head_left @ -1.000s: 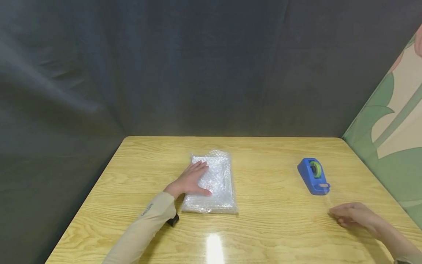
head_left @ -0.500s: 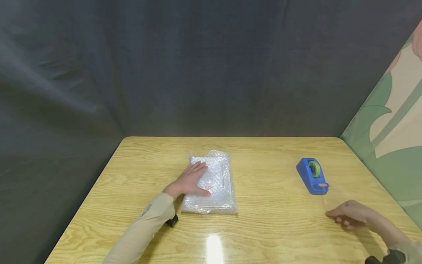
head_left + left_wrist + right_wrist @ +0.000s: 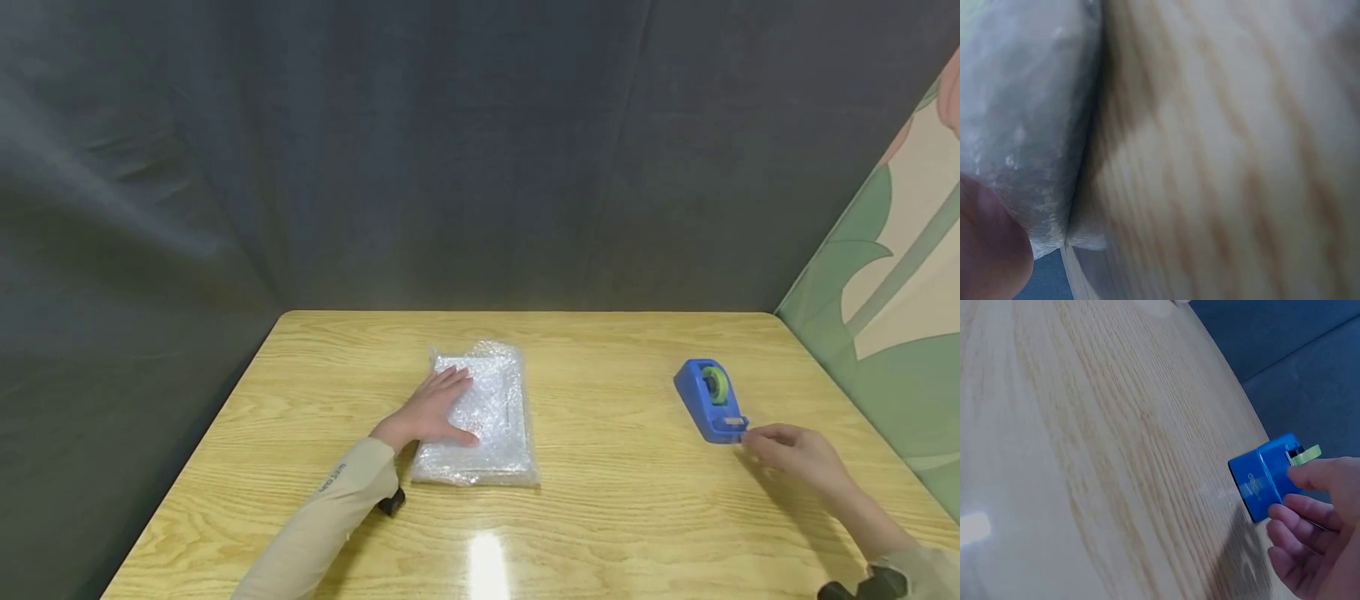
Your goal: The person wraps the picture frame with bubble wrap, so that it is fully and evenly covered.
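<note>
A flat rectangular item in bubble wrap [image 3: 491,417] lies left of the table's middle. My left hand [image 3: 435,412] rests on it with spread fingers; the left wrist view shows a fingertip and the wrap's edge. On the right stands a blue tape dispenser [image 3: 711,404] with a green roll [image 3: 717,385]. My right hand [image 3: 798,454] is at its front cutting end, thumb and forefinger drawn together there. A faint clear strip of tape [image 3: 1216,490] shows by the dispenser's front in the right wrist view. The pinch itself is partly hidden by the fingers.
The wood-grain table [image 3: 600,500] carries both items, well apart from each other. A dark curtain [image 3: 480,158] hangs behind and to the left. A leaf-patterned panel [image 3: 907,292] borders the right side.
My right hand has moved from in front of the dispenser, where a clear strip stretched to it, up to the dispenser's cutting end. The left hand and wrapped item have stayed put.
</note>
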A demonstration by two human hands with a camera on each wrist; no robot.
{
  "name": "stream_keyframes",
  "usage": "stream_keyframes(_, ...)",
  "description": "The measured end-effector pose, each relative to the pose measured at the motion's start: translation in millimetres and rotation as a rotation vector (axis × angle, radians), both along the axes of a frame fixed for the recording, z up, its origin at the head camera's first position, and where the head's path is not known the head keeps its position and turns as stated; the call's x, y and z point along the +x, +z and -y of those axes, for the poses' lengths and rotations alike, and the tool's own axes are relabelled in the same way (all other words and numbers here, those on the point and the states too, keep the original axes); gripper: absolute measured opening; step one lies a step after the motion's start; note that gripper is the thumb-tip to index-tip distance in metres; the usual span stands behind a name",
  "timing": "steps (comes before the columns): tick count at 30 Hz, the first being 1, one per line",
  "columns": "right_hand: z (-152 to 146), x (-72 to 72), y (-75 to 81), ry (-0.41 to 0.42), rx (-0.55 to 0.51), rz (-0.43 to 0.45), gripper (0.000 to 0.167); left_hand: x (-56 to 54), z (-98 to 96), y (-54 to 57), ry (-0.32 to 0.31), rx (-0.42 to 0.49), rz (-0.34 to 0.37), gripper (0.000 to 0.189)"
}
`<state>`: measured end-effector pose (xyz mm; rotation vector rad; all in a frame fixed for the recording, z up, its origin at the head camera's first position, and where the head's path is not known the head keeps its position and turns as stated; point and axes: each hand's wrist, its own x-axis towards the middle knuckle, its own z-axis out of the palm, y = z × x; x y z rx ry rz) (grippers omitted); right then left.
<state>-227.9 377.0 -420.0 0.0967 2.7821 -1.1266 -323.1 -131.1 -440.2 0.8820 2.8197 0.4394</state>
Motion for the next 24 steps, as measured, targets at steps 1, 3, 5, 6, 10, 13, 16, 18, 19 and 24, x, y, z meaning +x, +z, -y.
stream_keyframes(1,2,-0.6,-0.7,-0.022,-0.002,-0.022,0.054,-0.3,-0.1,-0.4,0.001,-0.004,0.001,0.106)
stream_keyframes(3,4,-2.0,-1.9,-0.059,-0.007,-0.040,0.056,-0.5,-0.4,-0.8,0.002,-0.008,0.001,0.106)
stream_keyframes(5,7,-3.3,-2.9,-0.088,-0.012,-0.045,0.057,-0.4,-0.6,-0.9,0.003,-0.008,-0.001,0.106)
stream_keyframes(6,8,-3.7,-3.3,-0.099,-0.015,-0.043,0.057,-0.4,-0.7,-0.9,0.004,-0.014,-0.001,0.107)
stream_keyframes(10,11,-4.7,-6.5,-0.130,-0.038,-0.041,0.058,1.2,-1.1,0.7,-0.006,0.007,-0.007,0.105)
stream_keyframes(13,12,-5.0,-10.4,-0.157,-0.068,-0.054,0.058,2.8,-1.0,2.4,-0.008,0.012,-0.012,0.104)
stream_keyframes(16,12,-5.6,-14.6,-0.185,-0.091,-0.072,0.056,3.6,-1.2,3.8,-0.003,0.001,-0.015,0.104)
stream_keyframes(18,12,-5.7,-17.0,-0.197,-0.103,-0.078,0.055,3.9,-1.5,4.3,-0.002,-0.002,-0.016,0.104)
stream_keyframes(19,12,-5.9,-17.9,-0.201,-0.106,-0.081,0.055,4.0,-1.6,4.5,-0.001,-0.003,-0.015,0.104)
stream_keyframes(24,14,-5.1,-20.9,-0.200,-0.085,-0.101,0.057,4.5,-1.9,4.8,0.001,0.002,-0.015,0.104)
